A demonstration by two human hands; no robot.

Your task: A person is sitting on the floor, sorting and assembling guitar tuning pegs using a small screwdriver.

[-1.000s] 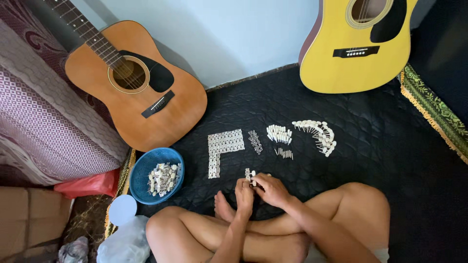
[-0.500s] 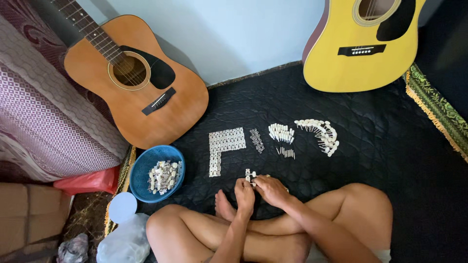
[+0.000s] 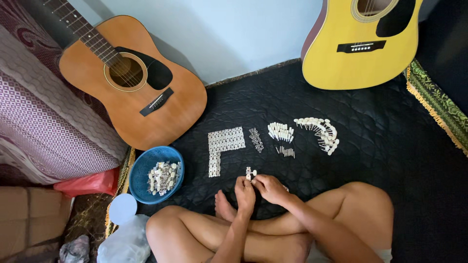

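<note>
Seemingly the main risk lies in the small white-knobbed part [image 3: 250, 173] pinched between both hands: it could slip from the fingertips and land among the sorted rows of white pegs [image 3: 281, 132] on the black quilted mat [image 3: 370, 126]. From the head view, the left hand [image 3: 245, 194] and right hand [image 3: 269, 188] close together on it, just above the crossed legs.

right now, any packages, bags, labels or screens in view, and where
No screens or signs.
Cardboard box: bottom left corner, brown, rectangular.
Clear plastic bag: bottom edge, left of the knee, crumpled, whitish.
Red plastic bag: left of the blue bowl, flattened.
Label inside the brown guitar: too dark to tell.
</note>
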